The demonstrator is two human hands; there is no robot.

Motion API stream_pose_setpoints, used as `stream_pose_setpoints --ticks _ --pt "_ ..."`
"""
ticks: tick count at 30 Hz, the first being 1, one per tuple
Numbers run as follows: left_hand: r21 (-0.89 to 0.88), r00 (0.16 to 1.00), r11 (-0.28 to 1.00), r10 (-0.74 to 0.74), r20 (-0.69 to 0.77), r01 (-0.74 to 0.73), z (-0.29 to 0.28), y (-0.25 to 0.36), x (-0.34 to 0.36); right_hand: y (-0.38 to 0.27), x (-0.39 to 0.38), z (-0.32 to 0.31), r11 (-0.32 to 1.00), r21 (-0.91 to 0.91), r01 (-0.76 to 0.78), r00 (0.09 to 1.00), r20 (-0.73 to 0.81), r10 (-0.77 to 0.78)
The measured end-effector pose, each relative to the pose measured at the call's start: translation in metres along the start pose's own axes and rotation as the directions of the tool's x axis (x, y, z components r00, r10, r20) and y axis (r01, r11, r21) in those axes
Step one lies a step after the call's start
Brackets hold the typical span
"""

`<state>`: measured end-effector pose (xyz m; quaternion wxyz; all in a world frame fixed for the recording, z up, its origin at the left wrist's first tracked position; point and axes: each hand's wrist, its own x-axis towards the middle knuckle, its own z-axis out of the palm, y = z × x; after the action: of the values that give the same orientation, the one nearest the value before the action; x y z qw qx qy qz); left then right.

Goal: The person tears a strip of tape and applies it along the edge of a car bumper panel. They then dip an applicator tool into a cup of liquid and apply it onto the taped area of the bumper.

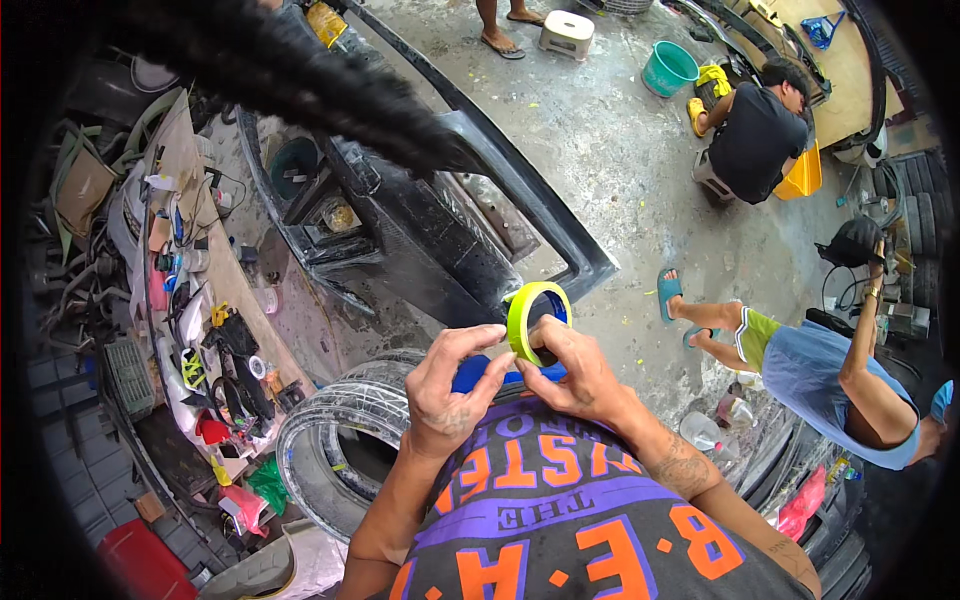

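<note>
A bright yellow-green roll of tape (519,327) with a blue inner core is held upright in front of my torso. My right hand (578,372) grips it from the right, its fingers curled at the lower rim and partly inside the ring. At the roll's left side is my left hand (447,388), with thumb and forefinger bent in against the tape. Whether a loose tape end lies between those fingertips is too small to tell. Just beyond the roll lies a large black car bumper (430,240), its sanded surface dusty and its corner close to my hands.
Dusty tyres (345,425) stand at my left, beside a cluttered bench (245,300). A person in black (750,145) sits on a stool at the far right; another in blue (830,380) stands nearer. A teal bucket (670,69) and white stool (567,35) stand farther off.
</note>
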<state>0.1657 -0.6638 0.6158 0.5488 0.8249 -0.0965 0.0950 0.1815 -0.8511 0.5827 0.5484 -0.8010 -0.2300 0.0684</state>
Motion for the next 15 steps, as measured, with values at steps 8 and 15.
stream_pose_setpoints --ticks 8,15 --pt "0.132 0.995 0.989 0.048 0.087 -0.060 0.0004 -0.0012 0.0019 -0.0057 -0.0046 0.0004 0.988 -0.153 -0.029 0.999 0.025 0.034" --pt "0.155 0.976 0.973 0.143 0.165 -0.169 0.0050 -0.0073 0.0057 -0.0052 -0.0100 -0.0003 0.987 -0.158 -0.043 0.999 0.018 0.047"
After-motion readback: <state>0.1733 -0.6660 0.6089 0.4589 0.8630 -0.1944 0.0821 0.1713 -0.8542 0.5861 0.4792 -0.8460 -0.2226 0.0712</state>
